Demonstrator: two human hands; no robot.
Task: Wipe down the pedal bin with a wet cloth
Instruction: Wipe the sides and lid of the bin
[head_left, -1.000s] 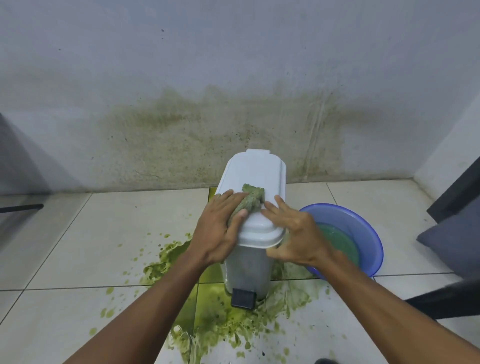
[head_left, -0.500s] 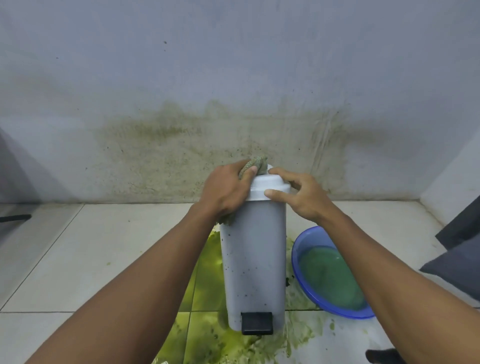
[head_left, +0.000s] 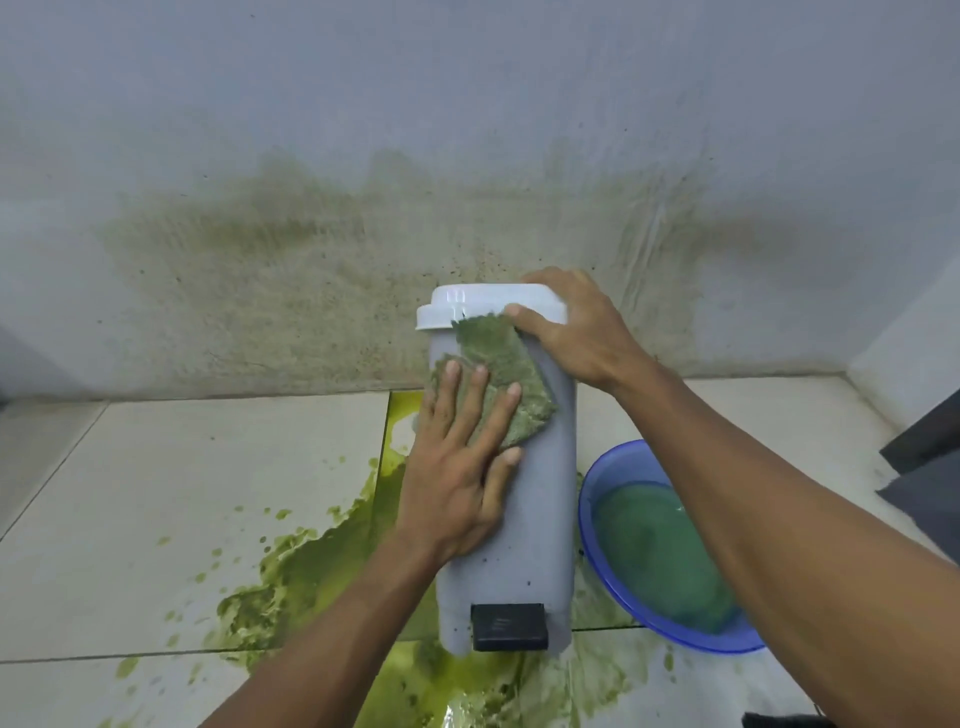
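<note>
Tiles (head_left: 156, 519), L grip (head_left: 457, 483) flat, R grip (head_left: 576, 327) clasps bin (head_left: 540, 519)

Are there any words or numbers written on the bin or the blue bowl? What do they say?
None. No words, numbers or labels show on the pedal bin, its lid, the pedal, the cloth, the blue basin or the wall.

Grey pedal bin (head_left: 540, 519) w/ white lid (head_left: 483, 301), green cloth (head_left: 498, 358) flat on front
</note>
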